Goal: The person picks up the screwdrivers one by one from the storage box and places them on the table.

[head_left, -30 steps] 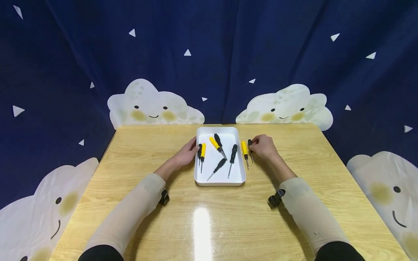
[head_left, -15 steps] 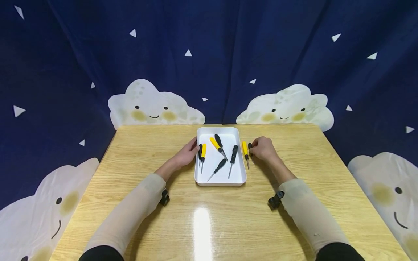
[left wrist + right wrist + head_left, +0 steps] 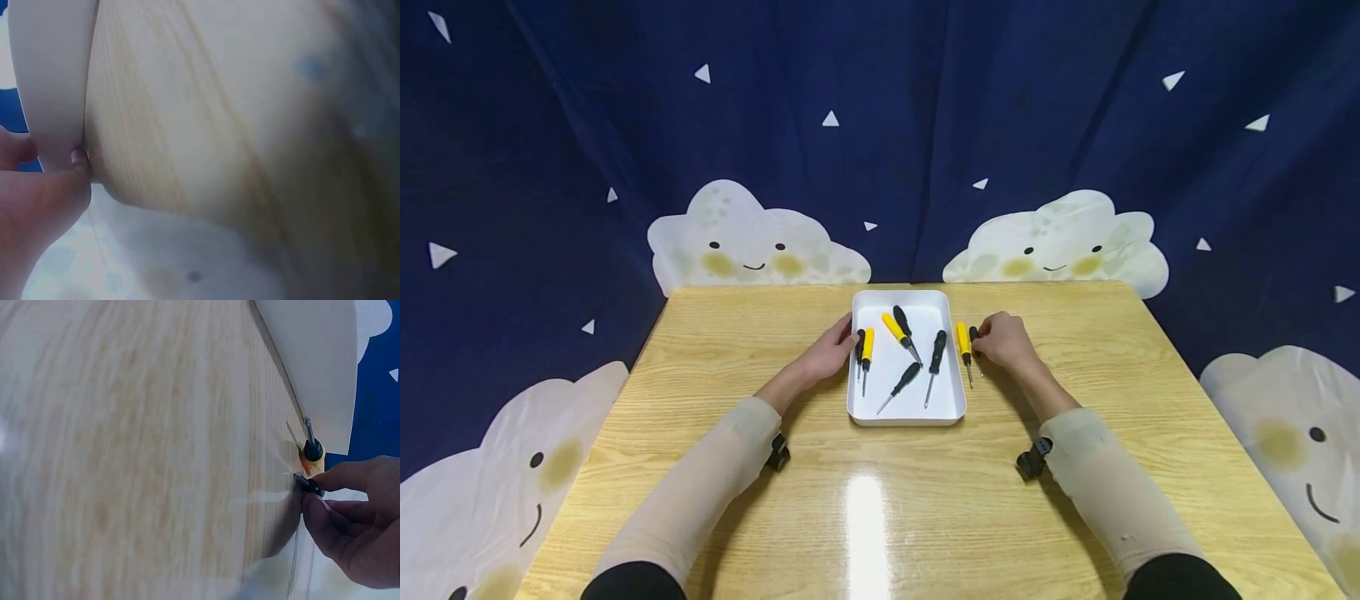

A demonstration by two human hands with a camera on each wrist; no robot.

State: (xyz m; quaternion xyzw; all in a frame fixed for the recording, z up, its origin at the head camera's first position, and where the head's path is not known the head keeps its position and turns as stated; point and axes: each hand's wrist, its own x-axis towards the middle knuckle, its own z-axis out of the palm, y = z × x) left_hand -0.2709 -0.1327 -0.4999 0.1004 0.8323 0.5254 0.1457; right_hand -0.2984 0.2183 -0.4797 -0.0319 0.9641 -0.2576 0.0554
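Note:
My left hand grips the left side of a white tray, with thumb and fingers on either side of its wall in the left wrist view. To the tray's right, my right hand pinches a small black-handled screwdriver between thumb and forefinger, its shaft pointing toward me. The right wrist view shows that screwdriver low, close over the table. Beside it lies a yellow-handled screwdriver, between the held one and the tray.
Inside the tray are several screwdrivers, among them a yellow one at the left, a black one at the right and another black one near the front. The wooden table ends at a dark blue curtain behind.
The black-handled screwdriver has shifted slightly toward me in my right hand's pinch. My left hand and the tray stay in place.

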